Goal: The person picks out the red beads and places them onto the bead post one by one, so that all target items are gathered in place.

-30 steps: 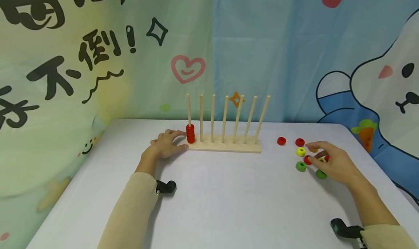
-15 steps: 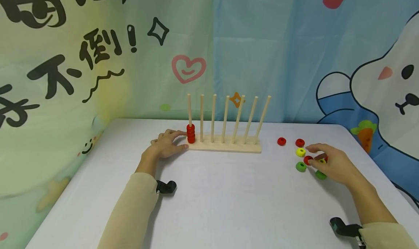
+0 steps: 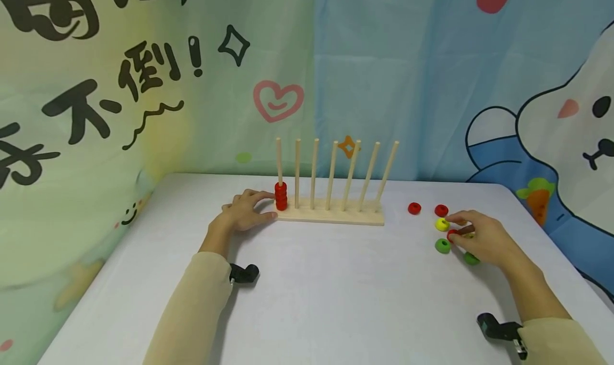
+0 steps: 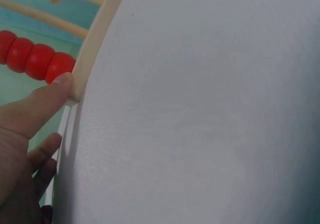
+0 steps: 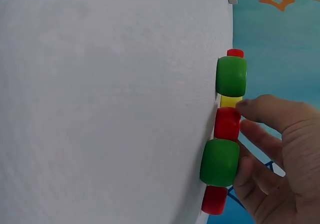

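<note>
My left hand (image 3: 245, 211) holds the left end of a wooden peg rack (image 3: 331, 217), thumb at the front edge and index finger toward the back. A stack of red beads (image 3: 281, 196) sits on the rack's leftmost peg; the other pegs are bare. In the left wrist view my thumb presses the base's corner beside the red stack. My right hand (image 3: 486, 237) is over the loose beads at the right, thumb tip right at a red bead (image 5: 227, 124). Its index finger arches toward a yellow bead (image 3: 442, 224), with a gap between thumb and index finger.
Near my right hand lie a green bead (image 3: 443, 246), another green bead (image 3: 471, 259), and a yellow bead (image 3: 469, 236) partly hidden by the fingers. Two red beads, a nearer one (image 3: 441, 210) and a farther one (image 3: 414, 208), lie toward the rack. A printed curtain (image 3: 374, 61) hangs behind the table.
The right hand has shifted slightly left, and its thumb and fingers have drawn closer around the red bead. The left hand stays on the rack.
</note>
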### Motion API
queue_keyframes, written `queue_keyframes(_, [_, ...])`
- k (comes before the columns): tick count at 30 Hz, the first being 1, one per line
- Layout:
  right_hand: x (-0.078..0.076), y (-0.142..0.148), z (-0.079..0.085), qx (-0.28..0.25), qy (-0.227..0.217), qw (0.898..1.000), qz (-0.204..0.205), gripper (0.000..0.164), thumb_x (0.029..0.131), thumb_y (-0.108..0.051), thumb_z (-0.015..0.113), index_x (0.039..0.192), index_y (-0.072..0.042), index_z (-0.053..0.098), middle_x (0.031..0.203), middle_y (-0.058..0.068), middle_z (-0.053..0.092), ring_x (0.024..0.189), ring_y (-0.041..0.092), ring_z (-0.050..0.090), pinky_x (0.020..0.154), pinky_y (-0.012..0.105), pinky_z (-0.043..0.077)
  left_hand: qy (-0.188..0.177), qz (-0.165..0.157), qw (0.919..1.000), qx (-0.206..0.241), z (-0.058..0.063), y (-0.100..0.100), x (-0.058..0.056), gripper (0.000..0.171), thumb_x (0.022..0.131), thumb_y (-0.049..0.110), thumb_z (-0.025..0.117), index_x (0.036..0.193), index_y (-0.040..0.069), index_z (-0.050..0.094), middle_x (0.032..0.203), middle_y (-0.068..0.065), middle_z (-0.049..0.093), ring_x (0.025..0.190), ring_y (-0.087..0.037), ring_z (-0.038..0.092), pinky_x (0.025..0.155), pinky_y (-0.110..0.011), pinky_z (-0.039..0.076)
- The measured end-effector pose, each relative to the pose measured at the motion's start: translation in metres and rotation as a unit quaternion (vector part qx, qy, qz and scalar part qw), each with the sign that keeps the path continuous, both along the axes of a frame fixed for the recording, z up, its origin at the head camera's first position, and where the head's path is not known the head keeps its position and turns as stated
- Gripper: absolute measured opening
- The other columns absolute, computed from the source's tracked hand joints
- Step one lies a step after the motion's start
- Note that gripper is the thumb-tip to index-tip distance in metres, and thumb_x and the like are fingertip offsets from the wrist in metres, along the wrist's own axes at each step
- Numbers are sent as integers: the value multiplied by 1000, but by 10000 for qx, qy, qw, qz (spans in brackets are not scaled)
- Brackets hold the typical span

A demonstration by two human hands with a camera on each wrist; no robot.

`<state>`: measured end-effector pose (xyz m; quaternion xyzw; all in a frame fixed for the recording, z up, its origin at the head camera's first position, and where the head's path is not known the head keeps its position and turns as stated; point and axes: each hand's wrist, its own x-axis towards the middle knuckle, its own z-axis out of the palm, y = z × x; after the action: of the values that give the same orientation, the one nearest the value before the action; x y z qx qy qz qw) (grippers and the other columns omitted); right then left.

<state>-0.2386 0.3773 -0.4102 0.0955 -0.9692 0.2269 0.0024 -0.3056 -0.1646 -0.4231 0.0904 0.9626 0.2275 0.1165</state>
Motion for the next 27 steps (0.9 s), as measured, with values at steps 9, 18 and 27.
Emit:
queue_keyframes(9, [1,5,1,330,-257,9991,23,38,86,-11,73,121,-1,63,116,27,62,102,46,59,82,55,53,20,-18,10000,-24,0,2,0,60,90,60,59,145,41,44,153,-9,32,137,-40,28,98,-64,27])
queue_keyframes(18, [8,5,4,248,168,9992,-249,41,90,-20,73,125,-3,61,113,25,66,102,44,57,80,55,52,36,13,10000,8,0,3,0,61,89,60,60,145,41,44,153,-8,33,137,-39,29,98,-64,27])
queue_keyframes(27, [12,2,6,-71,890,9959,-168,31,91,-16,71,120,-6,65,120,21,57,101,45,59,70,45,57,50,57,10000,37,-1,0,0,61,89,61,60,144,43,44,153,-8,32,137,-39,29,98,-64,26])
